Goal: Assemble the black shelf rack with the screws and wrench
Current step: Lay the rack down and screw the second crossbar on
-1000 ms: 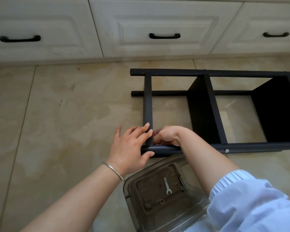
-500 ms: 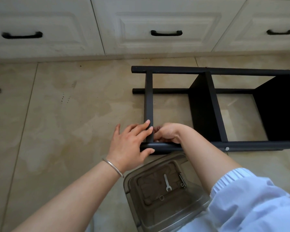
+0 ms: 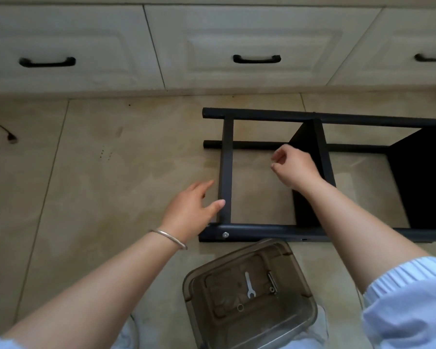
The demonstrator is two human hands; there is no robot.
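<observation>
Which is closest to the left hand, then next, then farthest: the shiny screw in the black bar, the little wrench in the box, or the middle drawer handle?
From the left hand:
1. Screw, in the near bar just below the hand.
2. Wrench, lower right, inside the clear box.
3. Middle drawer handle, far up on the cabinets.

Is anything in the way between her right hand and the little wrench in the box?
Nothing visible. The wrench lies uncovered in the open plastic box. The right hand is above the rack's near bar, not behind it.
</observation>
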